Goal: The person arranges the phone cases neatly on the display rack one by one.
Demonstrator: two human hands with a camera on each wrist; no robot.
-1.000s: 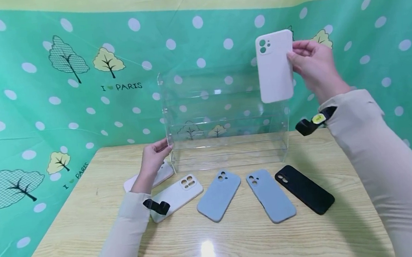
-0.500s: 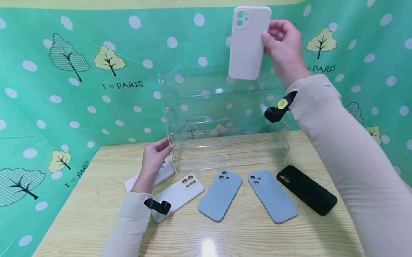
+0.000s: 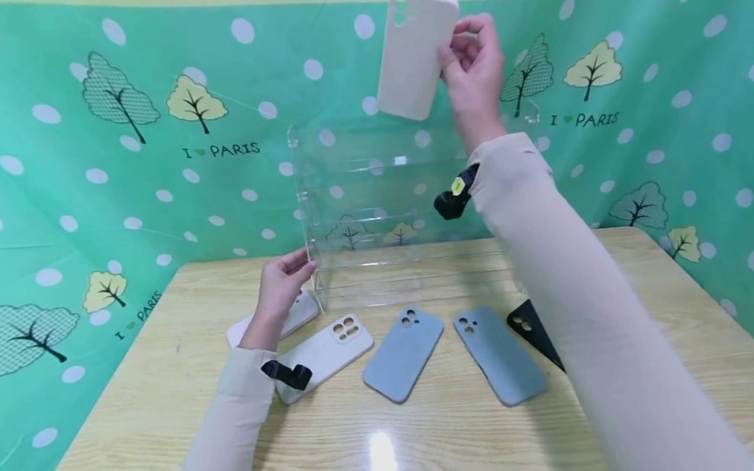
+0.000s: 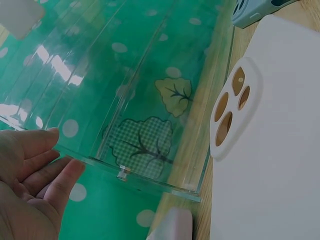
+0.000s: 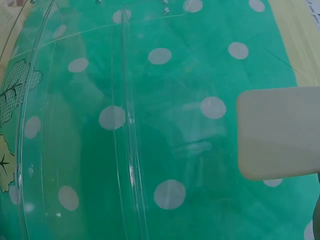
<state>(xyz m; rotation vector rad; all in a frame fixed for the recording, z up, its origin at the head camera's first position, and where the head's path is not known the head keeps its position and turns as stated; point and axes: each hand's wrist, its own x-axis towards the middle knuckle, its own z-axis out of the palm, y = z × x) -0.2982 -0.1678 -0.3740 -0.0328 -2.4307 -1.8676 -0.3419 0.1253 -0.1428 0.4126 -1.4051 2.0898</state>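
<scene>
My right hand (image 3: 475,70) pinches a white phone case (image 3: 416,52) by its right edge, holding it tilted above the top of a clear acrylic display stand (image 3: 408,210). The case's lower end also shows at the right of the right wrist view. My left hand (image 3: 282,285) grips the stand's left side panel low down, thumb and fingers on either side of its edge. In front of the stand lie a white phone case (image 3: 323,356), two blue-grey phone cases (image 3: 404,354) (image 3: 499,356) and a black phone case (image 3: 535,334), partly hidden by my right sleeve.
Another pale phone case (image 3: 299,313) lies partly behind my left hand. The stand has several stepped tiers on the wooden table (image 3: 288,453). Behind it hangs a green dotted cloth (image 3: 143,174) with printed trees.
My right hand has carried the white phone case left and upward, over the stand, tilting it more. My right sleeve now covers part of the black case. The left hand stays put.
</scene>
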